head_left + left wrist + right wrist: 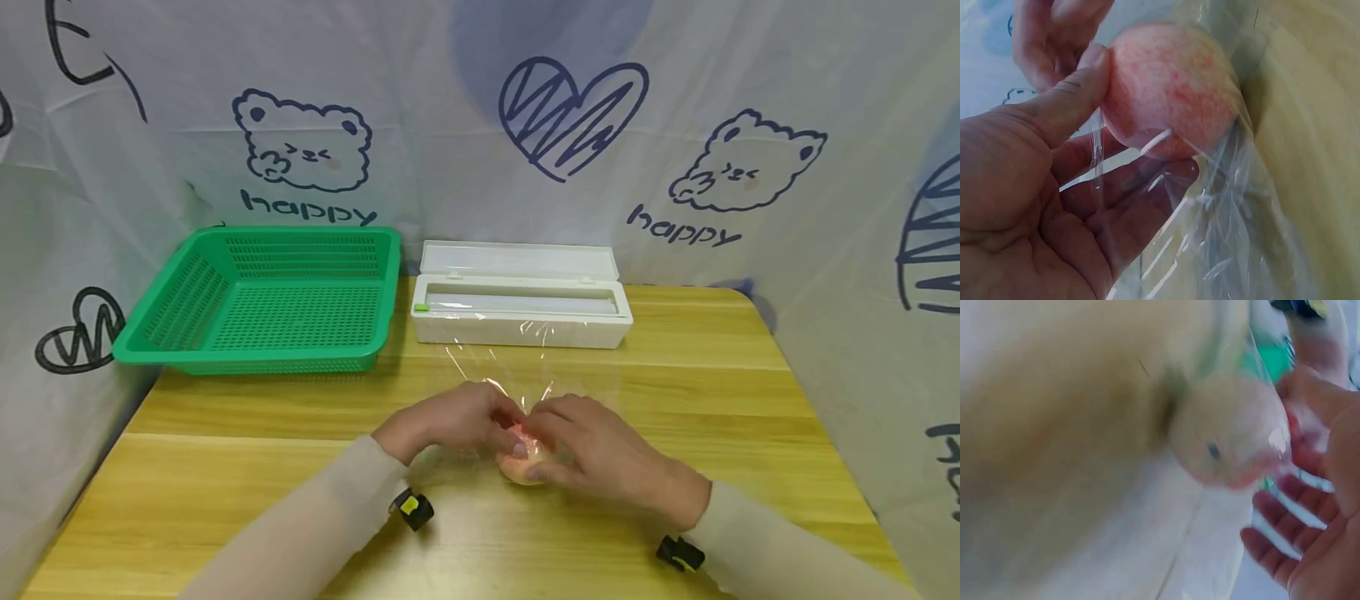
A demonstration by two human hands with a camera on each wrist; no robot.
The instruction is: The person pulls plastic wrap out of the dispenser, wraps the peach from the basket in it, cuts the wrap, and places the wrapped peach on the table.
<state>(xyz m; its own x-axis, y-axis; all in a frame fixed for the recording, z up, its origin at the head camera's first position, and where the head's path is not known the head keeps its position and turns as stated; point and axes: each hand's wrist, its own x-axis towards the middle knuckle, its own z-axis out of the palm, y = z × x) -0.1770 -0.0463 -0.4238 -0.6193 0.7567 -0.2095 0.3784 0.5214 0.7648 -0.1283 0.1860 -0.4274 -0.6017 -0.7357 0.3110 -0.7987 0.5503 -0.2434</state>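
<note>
A round apple (519, 471), streaked red over pale yellow, is held low over the wooden table between both hands, with clear plastic wrap (1222, 206) around it. My left hand (465, 417) grips its left side, thumb on the near face and fingers beneath in the left wrist view. From the right, my right hand (603, 446) holds it between thumb and forefinger. The other fingers (1272, 519) of that hand spread apart from the fruit in the right wrist view. A dark spot shows on the apple's underside there. Creased wrap runs from the apple back toward a white dispenser box (525, 332).
The dispenser's lid (517, 260) stands open at the back, a roll inside. Left of it sits a green plastic basket (247, 360). A printed white cloth (435, 100) hangs behind the table (712, 392), whose bare wood extends to either side of the hands.
</note>
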